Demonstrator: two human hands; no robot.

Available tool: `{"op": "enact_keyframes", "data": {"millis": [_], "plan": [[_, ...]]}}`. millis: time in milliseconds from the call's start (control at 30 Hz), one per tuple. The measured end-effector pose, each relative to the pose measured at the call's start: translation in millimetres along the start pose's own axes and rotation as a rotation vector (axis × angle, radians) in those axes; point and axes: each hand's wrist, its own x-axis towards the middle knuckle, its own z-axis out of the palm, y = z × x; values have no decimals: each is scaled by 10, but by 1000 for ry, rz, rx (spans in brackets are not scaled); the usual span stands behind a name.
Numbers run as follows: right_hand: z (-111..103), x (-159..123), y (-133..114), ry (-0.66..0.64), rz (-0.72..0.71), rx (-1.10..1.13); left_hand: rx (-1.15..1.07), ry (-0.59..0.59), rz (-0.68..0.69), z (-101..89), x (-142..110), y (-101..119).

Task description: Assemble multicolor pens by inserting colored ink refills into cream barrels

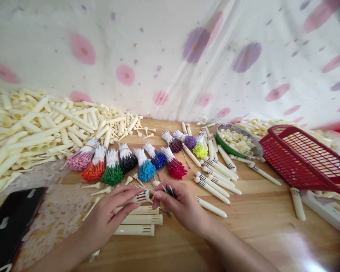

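"Start at the left edge. What is there?"

"A glossy black phone (15, 223), lying flat beside a scatter of clear plastic slivers (53, 207). Behind them, a heap of smooth cream tubes (34, 128), round and hollow."

"And next to the heap?"

"Bundles of thin white sticks with coloured ends: pink (81, 156), orange (95, 168), green (112, 168), black (127, 158), light blue (145, 166), dark blue (158, 156), maroon (172, 142), red (175, 165), purple (186, 139) and yellow (200, 148)."

"State of the hands?"

"Left hand (110, 211): fingers mostly closed, gripping a cream barrel (141, 197) in front of the bundles, above loose slotted tubes (138, 220). Coloured strips show near the barrel's open end. Right hand (181, 204): fingertips pinched together at that end, with a slim teal-and-black piece (170, 191) held between the fingers."

"Continue right."

"Cream pens (215, 179) with pointed ends and coloured marks, lying in loose rows on wood-grained boards (243, 241). Beyond them, a green bowl (226, 149) with a shiny metal rim, holding small cream parts; then a red plastic basket (300, 158) of open lattice, tilted, and a white strip-shaped block (325, 213)."

"Backdrop?"

"A creased white sheet (158, 45), with pink and purple flowers."
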Motion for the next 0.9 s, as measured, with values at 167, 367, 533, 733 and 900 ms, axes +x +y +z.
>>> {"op": "enact_keyframes", "data": {"millis": [167, 367, 533, 733, 900], "plan": [[-36, -6, -31, -23, 24, 19, -16, 5, 14, -12, 6, 5], [-23, -13, -46, -76, 50, 37, 5, 88, 54, -1, -17, -4], [-135, -72, -113, 3, 49, -228, 34, 151, 82, -7, -22, -11], [-252, -129, -235, -112, -85, -572, 24, 215, 71, -11, 6, -1], [-231, -84, -199, -155, -155, -612, 18, 275, 39, -11, -3, -23]]}}
